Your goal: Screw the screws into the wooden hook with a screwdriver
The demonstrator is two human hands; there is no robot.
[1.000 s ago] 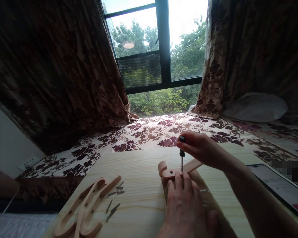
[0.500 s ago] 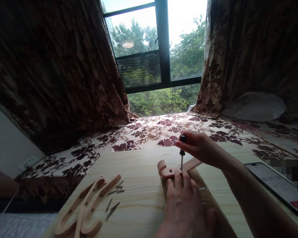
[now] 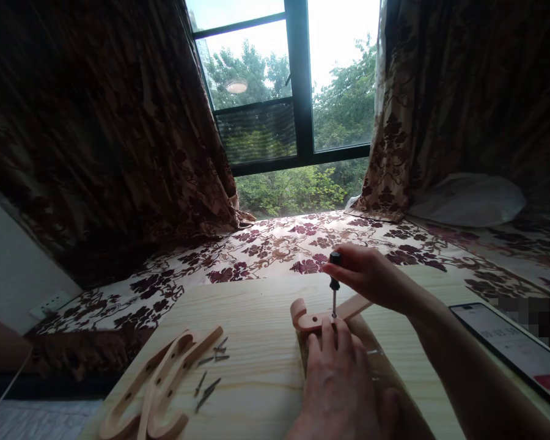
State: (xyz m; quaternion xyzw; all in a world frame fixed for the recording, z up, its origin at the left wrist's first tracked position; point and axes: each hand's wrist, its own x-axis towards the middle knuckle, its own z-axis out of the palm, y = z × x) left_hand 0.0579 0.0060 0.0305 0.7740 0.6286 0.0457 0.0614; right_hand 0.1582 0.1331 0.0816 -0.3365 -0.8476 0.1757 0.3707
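Note:
My right hand [image 3: 364, 269] is closed around the black handle of a screwdriver [image 3: 334, 272], which stands upright. Its metal shaft comes down to a hole in a pale wooden coat hook [image 3: 309, 322]; my fingertips partly hide the tip. The hook, with one curled end at the left, lies across the far end of a brown wooden board [image 3: 385, 373]. Flat on that board rests my left hand [image 3: 337, 379], fingers stretched forward and touching the hook's near edge around the screwdriver tip.
More wooden hooks [image 3: 158, 385] overlap at the left of the light wood tabletop [image 3: 252, 342]. Several loose screws [image 3: 206, 394] lie beside them. At the right edge is a phone [image 3: 508, 354] showing a timer. Beyond the tabletop spreads a floral cloth [image 3: 275, 244] beneath the window.
The view has shifted very slightly. Both hands, the screwdriver and the hook keep nearly the same places, and the screwdriver is still upright.

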